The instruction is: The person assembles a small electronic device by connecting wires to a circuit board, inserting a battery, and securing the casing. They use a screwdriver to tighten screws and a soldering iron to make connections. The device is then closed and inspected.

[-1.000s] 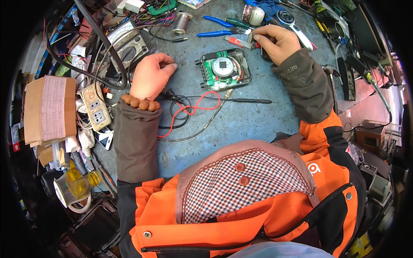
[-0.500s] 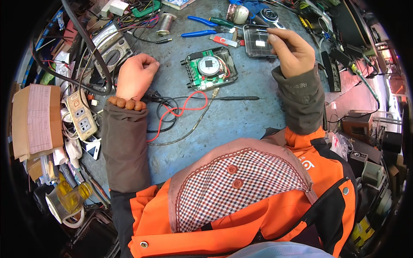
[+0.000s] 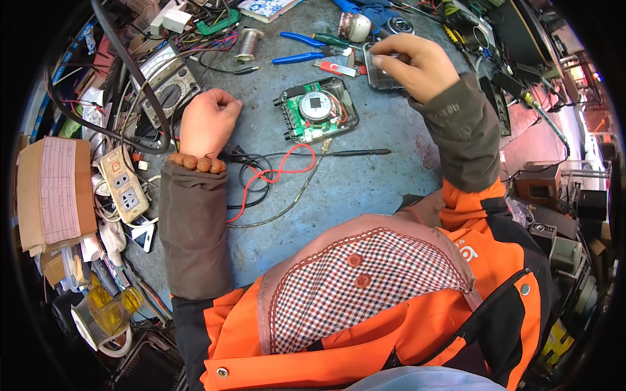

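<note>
My left hand (image 3: 210, 124) lies on the blue-grey bench, fingers curled closed beside the multimeter. Anything inside that curl is hidden. Thumb and fingers of my right hand (image 3: 417, 65) are pinched together over a dark see-through plastic cover (image 3: 383, 79). What the pinch holds, if anything, is too small to make out, and the hand hides part of the cover. Between the two hands sits an open plastic case (image 3: 347, 107) with a green circuit board (image 3: 301, 111) and a round white speaker-like part (image 3: 315, 104). Red and black wires run along its side.
Blue-handled pliers (image 3: 298, 58), a red USB-stick-like piece (image 3: 339, 68) and a solder spool (image 3: 248, 44) lie beyond the case. A black test probe (image 3: 358, 153) with red cable (image 3: 267, 174) lies nearer. An analog multimeter (image 3: 171, 94) and power strip (image 3: 124, 186) stand left.
My right hand has shifted left, its fingertips now over the far left part of the dark cover. The left hand stays in place, still curled.
</note>
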`<state>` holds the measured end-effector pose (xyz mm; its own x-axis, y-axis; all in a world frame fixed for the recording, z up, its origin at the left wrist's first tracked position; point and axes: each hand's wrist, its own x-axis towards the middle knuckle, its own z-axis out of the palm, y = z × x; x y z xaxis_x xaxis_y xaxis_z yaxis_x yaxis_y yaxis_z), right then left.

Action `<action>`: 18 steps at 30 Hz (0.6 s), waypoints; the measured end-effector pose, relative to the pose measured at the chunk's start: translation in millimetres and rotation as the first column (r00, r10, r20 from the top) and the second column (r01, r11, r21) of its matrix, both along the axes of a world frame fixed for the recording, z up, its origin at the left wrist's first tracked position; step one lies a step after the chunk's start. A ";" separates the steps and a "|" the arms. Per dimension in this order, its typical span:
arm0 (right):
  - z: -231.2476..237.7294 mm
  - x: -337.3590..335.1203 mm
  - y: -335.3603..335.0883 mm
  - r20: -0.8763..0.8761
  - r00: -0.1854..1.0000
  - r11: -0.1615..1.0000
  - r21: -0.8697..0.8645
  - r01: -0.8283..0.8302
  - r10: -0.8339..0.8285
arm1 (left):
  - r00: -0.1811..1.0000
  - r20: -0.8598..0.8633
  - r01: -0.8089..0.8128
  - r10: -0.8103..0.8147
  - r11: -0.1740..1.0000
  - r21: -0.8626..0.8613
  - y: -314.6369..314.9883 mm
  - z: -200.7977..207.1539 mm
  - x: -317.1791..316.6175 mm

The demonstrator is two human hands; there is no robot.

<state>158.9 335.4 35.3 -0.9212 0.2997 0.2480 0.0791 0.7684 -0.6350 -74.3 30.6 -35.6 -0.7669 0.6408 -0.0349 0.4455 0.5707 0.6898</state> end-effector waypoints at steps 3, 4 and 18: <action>-2.0 -48.5 4.7 0.103 0.994 0.946 0.318 -0.066 0.034 | 1.000 -0.003 0.016 -0.016 1.000 0.013 2.6 2.0 1.8; -4.2 -65.5 2.1 0.127 0.992 0.926 0.371 -0.065 0.019 | 1.000 -0.005 0.028 -0.027 0.999 0.019 3.5 1.3 1.2; -18.0 -101.4 -10.5 -0.144 0.989 0.898 0.432 0.086 -0.025 | 0.996 0.061 0.050 -0.065 0.974 0.220 7.9 37.4 36.9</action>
<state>57.5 324.9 17.3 -0.8564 0.1829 0.4828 0.0688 0.9672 -0.2443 -37.4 38.5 1.8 -0.7289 0.6820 0.0599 0.4213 0.3779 0.8245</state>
